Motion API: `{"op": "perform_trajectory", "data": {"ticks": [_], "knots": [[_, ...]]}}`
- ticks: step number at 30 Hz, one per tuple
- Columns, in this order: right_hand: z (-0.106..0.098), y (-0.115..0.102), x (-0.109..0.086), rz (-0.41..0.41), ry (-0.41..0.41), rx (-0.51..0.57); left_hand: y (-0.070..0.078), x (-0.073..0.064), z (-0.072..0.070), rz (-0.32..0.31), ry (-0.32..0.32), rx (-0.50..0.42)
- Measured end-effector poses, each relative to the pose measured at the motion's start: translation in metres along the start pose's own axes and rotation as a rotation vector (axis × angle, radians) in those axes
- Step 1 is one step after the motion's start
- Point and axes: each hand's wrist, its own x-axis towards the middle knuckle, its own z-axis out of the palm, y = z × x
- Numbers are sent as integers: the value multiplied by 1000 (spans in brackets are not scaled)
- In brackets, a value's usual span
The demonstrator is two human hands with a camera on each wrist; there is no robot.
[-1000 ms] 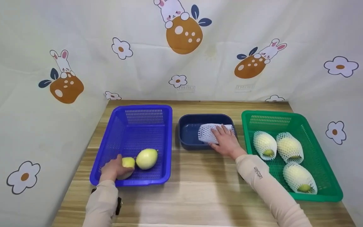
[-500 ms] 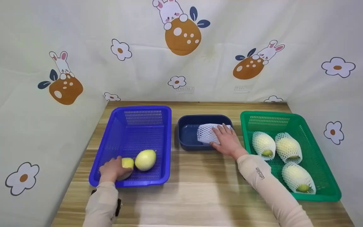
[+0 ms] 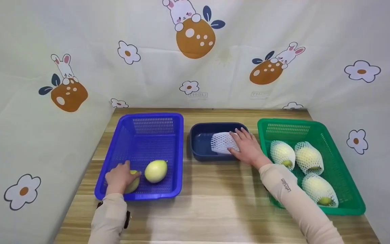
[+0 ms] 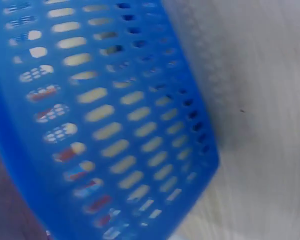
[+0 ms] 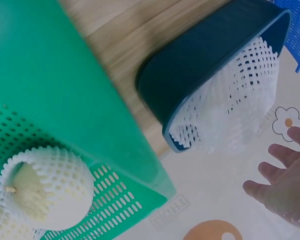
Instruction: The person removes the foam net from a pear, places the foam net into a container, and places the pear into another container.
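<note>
In the head view my left hand [image 3: 117,177] grips a pale yellow-green melon [image 3: 133,184] at the near left of the blue basket [image 3: 180,159]. The hand covers part of that melon, and a second bare melon [image 3: 156,171] lies just right of it. My right hand [image 3: 248,148], fingers straight and spread, is over the right end of the dark blue bin [image 3: 203,157]. White foam net sleeves [image 3: 219,143] lie in the bin beside its fingers. From the right wrist view, the right hand [image 5: 290,187] appears apart from the sleeves [image 5: 225,107] and holds nothing.
A green basket [image 3: 345,169] on the right bears three melons in foam nets, one of them a netted melon [image 3: 320,189]. Everything stands on a wooden table [image 3: 212,210] before a printed curtain [image 3: 161,74]. Only the basket wall [image 4: 115,125] fills the left wrist view.
My right hand has drawn back slightly to the right, uncovering more of the foam sleeves. The melon under my left hand has turned and shifted left, away from the second melon.
</note>
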Motion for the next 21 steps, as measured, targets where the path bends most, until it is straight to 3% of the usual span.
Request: {"op": "perform_trajectory", "data": {"ticks": [7, 15, 21], "knots": [[-6, 8, -3, -12, 74, 9, 27, 4, -13, 73, 142, -71], [-10, 20, -10, 16, 121, 27, 77, 2, -18, 244, 338, -165], [-14, 35, -18, 43, 156, 26, 110, -7, -6, 366, 356, -199]]}}
